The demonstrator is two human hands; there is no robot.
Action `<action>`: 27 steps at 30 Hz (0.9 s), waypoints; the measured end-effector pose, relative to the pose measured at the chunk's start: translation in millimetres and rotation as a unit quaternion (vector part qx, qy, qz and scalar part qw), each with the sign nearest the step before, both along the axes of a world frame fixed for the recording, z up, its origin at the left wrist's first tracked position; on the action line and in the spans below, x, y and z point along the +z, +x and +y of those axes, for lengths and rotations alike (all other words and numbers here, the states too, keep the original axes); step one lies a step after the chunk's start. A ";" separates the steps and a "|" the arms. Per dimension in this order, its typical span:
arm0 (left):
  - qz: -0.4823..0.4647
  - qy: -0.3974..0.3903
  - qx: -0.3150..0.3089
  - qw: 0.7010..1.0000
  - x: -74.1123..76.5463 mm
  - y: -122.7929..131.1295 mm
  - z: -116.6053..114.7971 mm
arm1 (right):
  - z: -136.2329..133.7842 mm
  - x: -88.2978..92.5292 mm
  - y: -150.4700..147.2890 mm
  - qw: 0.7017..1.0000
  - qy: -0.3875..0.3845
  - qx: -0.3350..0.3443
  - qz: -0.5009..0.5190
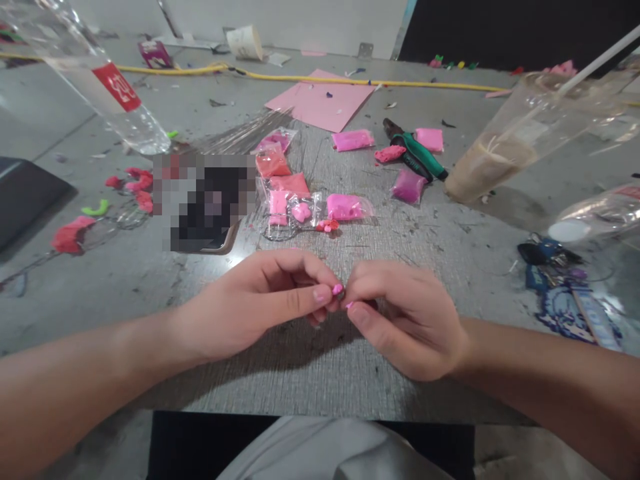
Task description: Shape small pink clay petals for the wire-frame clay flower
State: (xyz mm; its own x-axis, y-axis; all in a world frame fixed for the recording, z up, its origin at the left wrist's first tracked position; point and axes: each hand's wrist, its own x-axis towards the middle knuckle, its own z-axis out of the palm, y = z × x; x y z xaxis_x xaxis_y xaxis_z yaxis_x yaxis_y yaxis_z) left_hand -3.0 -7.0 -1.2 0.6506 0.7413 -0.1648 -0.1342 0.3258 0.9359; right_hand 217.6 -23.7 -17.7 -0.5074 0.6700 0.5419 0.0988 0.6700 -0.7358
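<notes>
Close to the table's near edge, my left hand (270, 293) pinches a small lump of pink clay (337, 289) between thumb and forefinger; a dark spot shows at its side. Facing it, my right hand (407, 317) is closed with thumb and forefinger together on a tiny pink clay bit (349, 305). The fingertips of both hands almost meet. Just beyond them lie a bag of pink clay (345, 207), a small wrapped pink flower shape (301, 212) and some red and pink bits (328, 227).
A phone (210, 207), partly pixelated, lies left of the clay bags. Green-handled pliers (417, 152) rest farther back. A water bottle (115, 87) stands left, and a tilted-looking drink cup (500, 150) with a straw right. A yellow cable (320, 79) crosses behind pink paper (325, 103).
</notes>
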 end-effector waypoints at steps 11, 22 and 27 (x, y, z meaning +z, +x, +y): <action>-0.034 -0.023 0.001 0.999 -4.7 3.0 -2.0 | -4.2 2.0 -2.6 0.999 0.037 -0.037 0.004; 0.152 0.125 0.035 0.980 1.3 7.7 -3.7 | -7.6 2.7 -7.0 0.994 0.040 -0.092 -0.032; 0.226 0.233 0.089 0.942 0.3 9.0 -8.2 | -7.4 0.8 -8.5 0.991 0.048 -0.116 -0.054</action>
State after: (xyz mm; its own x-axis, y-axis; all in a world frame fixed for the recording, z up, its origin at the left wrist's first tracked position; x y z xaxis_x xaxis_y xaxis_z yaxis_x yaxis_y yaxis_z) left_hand 5.9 -15.2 -0.9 0.4515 0.8919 -0.0244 0.2984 -0.1252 0.9462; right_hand 209.1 -31.1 -16.9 -0.4038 0.7230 0.5606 0.3326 0.6868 -0.6463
